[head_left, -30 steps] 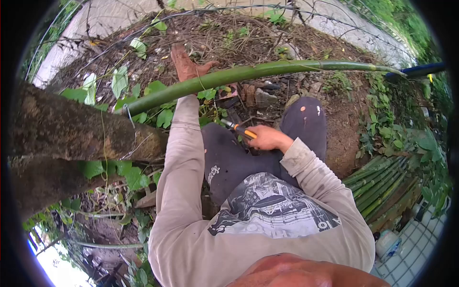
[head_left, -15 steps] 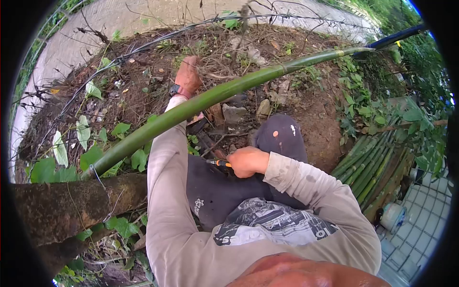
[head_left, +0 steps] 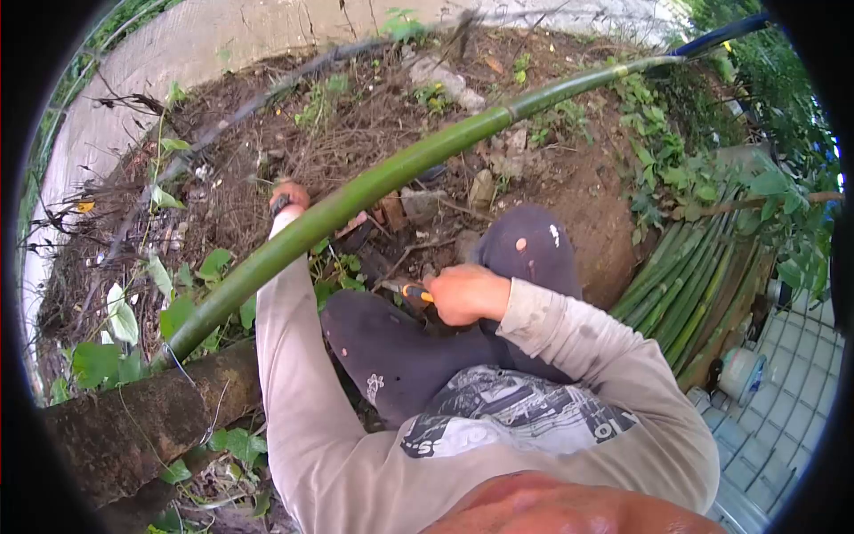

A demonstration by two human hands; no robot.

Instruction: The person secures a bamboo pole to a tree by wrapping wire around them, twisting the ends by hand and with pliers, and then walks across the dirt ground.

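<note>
A long green bamboo pole [head_left: 400,169] runs from a thick tree trunk [head_left: 133,427] at lower left up to the upper right. My left hand [head_left: 286,194] reaches out beyond the pole, mostly hidden behind it, among dry twigs on the soil; what it holds cannot be seen. My right hand [head_left: 464,294] rests on my dark trouser leg and grips a tool with an orange handle [head_left: 414,291], its metal end pointing left.
A bundle of cut green bamboo stalks [head_left: 694,294] lies at right beside leafy vines. Stones [head_left: 480,187] and dry brush cover the soil mound. A concrete path [head_left: 222,44] runs behind. White tiles and a white container [head_left: 743,374] sit at lower right.
The view has tilted, so the pole now looks steeper. My left hand has drawn back toward the pole and is now largely behind it. My right hand stays on my leg with the tool.
</note>
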